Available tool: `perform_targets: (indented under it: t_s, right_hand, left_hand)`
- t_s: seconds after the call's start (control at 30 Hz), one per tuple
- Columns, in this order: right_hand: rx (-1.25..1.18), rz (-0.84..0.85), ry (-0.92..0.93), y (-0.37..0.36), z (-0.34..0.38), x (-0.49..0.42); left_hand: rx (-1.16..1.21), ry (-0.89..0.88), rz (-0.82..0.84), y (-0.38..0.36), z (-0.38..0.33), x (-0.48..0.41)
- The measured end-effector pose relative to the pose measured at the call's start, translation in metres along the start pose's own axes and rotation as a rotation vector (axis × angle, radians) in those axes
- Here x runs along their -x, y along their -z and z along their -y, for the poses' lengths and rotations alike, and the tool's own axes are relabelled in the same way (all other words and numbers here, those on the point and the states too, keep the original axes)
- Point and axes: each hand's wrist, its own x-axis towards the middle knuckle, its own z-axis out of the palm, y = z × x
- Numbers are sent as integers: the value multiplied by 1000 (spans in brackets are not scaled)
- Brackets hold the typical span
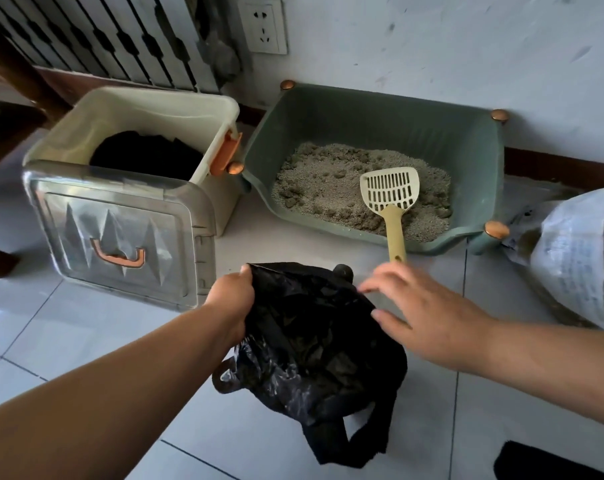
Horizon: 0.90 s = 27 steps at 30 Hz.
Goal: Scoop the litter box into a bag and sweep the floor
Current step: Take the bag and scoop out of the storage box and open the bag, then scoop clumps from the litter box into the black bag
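1. Now, on the head view, I see my left hand (pixel 233 296) clenched round the rim of the black bag (pixel 314 358), just in front of the litter box (pixel 362 123), presumably to hold its mouth open.
2. My right hand (pixel 428 317) hovers over the bag's other edge, fingers spread and loose, grasping nothing; whether it touches the plastic I cannot tell.
3. The scoop (pixel 392 192) lies inside the litter box, head on the clumped litter, handle poking over the front rim toward that hand, handy to grab.
4. Left of the litter box stands an open bin (pixel 148 112); right of it, a white sack (pixel 577 258).
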Motion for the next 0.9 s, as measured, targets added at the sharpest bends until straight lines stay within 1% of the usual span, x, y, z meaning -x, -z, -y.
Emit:
perform_targets:
  t_s: [0.07,0.1,0.17,0.23,0.3,0.33,0.37,0.4,0.43,0.47,0.5,0.53,0.6,0.63,0.7,0.73,0.77,0.8,0.87,0.9]
  right_hand:
    - [19,218,85,0,15,-4]
    - [25,331,92,-7,21,-8]
    - [37,505,89,-21,30,-17]
    - [99,659,94,-41,32,-21]
    - [244,810,154,-65,30,-26]
    - [297,862,165,-75,28,-28]
    - [312,866,145,-79,28,-31]
    - [286,798,125,-79,29,-33]
    - [224,687,84,-77,28,-36]
    - [141,561,28,-73,28,-40]
    - [74,471,-45,-69,29,-45]
    - [49,403,-101,-67,29,-52]
    - [108,283,-177,-64,31,-65]
    - [114,158,-208,-62,30,-73]
    - [71,-171,-285,-52,23,-87]
    - [72,-294,-334,-44,17,-94]
    - [114,-350,-414,-39,10,-98]
    - [194,-347,-514,-32,2,-104]
    - [354,-217,-725,-32,-11,-110]
    - [378,-163,-801,-34,-15,-112]
  left_hand:
    - [-53,-39,-19,2,-1,-12]
    - [-79,-55,-25,4,-1,-16]
    - [-97,-74,-31,7,-2,-25]
    - [-46,-48,-54,10,0,-34]
    - [45,-1,-67,18,8,-53]
    - [52,22,-68,20,14,-65]
    - [74,38,-61,22,18,-75]
    - [76,40,-64,24,20,-77]
    - [49,36,-78,25,21,-74]
    - [-1,21,-80,26,20,-68]
    - [-47,3,-67,26,21,-63]
    - [-95,-8,-50,25,24,-62]
    - [-161,-26,-34,22,30,-62]
    - [-177,-36,-23,21,33,-64]
    - [-205,-30,15,17,34,-66]
    - [-211,-10,28,16,33,-66]
    - [-198,11,42,15,35,-68]
    - [-161,26,36,13,32,-70]
    - [-109,89,48,12,35,-72]
    - [-70,102,57,11,37,-75]
